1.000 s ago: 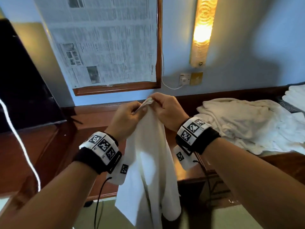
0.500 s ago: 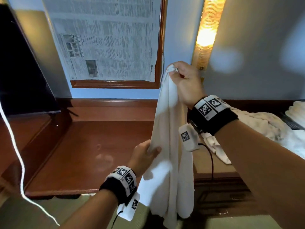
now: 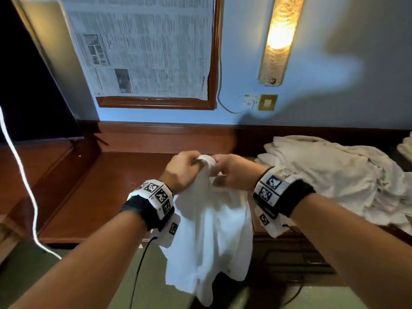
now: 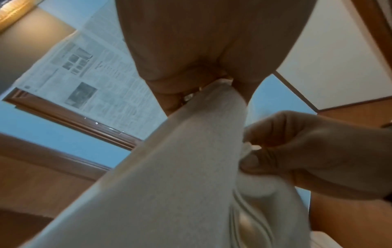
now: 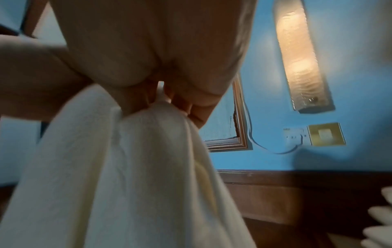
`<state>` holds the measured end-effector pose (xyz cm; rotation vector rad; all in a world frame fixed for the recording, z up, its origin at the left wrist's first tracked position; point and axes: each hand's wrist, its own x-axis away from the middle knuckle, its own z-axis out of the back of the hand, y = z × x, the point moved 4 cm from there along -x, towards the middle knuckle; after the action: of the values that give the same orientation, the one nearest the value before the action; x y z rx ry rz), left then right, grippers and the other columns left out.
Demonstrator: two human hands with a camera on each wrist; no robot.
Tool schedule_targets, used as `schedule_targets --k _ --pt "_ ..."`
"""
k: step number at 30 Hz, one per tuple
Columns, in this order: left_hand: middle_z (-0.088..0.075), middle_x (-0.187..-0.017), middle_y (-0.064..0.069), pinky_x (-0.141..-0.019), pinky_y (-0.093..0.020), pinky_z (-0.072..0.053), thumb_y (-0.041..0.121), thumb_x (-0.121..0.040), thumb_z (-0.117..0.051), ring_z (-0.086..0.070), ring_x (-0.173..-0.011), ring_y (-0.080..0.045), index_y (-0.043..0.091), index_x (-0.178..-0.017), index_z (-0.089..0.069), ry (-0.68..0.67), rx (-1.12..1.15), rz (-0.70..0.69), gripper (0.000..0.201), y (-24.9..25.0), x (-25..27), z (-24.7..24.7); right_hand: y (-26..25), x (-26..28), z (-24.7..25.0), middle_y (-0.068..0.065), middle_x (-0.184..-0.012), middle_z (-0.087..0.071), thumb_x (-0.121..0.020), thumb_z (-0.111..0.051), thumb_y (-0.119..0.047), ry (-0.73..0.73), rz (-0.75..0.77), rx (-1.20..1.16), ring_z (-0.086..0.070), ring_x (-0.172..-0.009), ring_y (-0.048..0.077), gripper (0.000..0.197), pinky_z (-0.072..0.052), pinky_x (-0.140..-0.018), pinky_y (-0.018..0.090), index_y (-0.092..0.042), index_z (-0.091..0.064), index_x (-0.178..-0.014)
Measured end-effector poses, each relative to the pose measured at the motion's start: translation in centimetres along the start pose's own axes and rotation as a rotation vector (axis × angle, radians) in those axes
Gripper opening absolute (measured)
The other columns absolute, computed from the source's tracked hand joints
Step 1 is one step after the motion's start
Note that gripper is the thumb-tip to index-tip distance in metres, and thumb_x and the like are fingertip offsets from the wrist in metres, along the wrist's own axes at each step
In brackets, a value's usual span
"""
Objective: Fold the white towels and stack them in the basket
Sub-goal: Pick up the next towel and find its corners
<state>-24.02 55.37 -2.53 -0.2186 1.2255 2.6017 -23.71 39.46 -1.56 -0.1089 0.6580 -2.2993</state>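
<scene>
A white towel (image 3: 207, 237) hangs in front of me over the near edge of the wooden desk (image 3: 93, 197). My left hand (image 3: 185, 170) and right hand (image 3: 231, 172) meet at its top and both pinch the gathered upper edge. In the left wrist view the towel (image 4: 169, 176) runs down from my left fingers (image 4: 169, 94), and the right hand (image 4: 307, 151) pinches cloth beside it. In the right wrist view the towel (image 5: 137, 176) hangs bunched from my right fingers (image 5: 186, 104). No basket is in view.
A heap of unfolded white towels (image 3: 330, 177) lies on the desk at the right. More white cloth (image 3: 404, 148) shows at the far right edge. A newspaper-covered frame (image 3: 145, 47) and a lit wall lamp (image 3: 281, 39) hang on the wall. A white cable (image 3: 20, 175) hangs at left.
The right hand has come down from high by the lamp and the left hand has come up from the towel's middle; both now meet at the towel's top.
</scene>
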Motion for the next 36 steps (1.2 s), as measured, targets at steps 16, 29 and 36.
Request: schedule_targets --k 16,29,36 --pt "-0.077 -0.081 -0.007 -0.062 -0.039 -0.061 0.047 -0.084 -0.074 -0.075 -0.072 -0.027 0.015 -0.092 -0.070 0.102 0.435 0.266 0.034 -8.9 10.4 1.3 -3.6 -2.6 9.1 0.008 -0.068 -0.055 -0.084 -0.063 -0.017 0.679 0.010 -0.159 -0.048 -0.066 0.015 0.018 -0.036 -0.066 0.027 -0.013 -0.064 -0.067" --pt "-0.056 -0.060 -0.018 -0.051 -0.033 -0.040 0.037 -0.100 -0.059 -0.050 -0.058 -0.023 0.006 -0.065 -0.057 0.322 0.505 0.387 0.047 -11.9 12.7 6.9 -3.5 -2.2 8.1 0.011 -0.060 -0.045 -0.083 -0.060 -0.019 0.770 -0.137 -0.150 -0.041 -0.063 0.017 0.029 -0.036 -0.062 0.034 0.005 -0.056 -0.066" --pt "-0.053 -0.076 0.005 -0.068 -0.033 -0.041 0.016 -0.087 -0.055 -0.054 -0.074 -0.027 0.021 -0.089 -0.050 0.165 -0.416 0.356 0.007 -11.7 12.1 10.5 -5.6 -0.9 6.9 -0.003 -0.062 -0.053 -0.083 -0.063 -0.011 0.806 -0.224 0.000 -0.049 -0.068 0.020 0.021 -0.041 -0.067 0.031 -0.013 -0.061 -0.062"
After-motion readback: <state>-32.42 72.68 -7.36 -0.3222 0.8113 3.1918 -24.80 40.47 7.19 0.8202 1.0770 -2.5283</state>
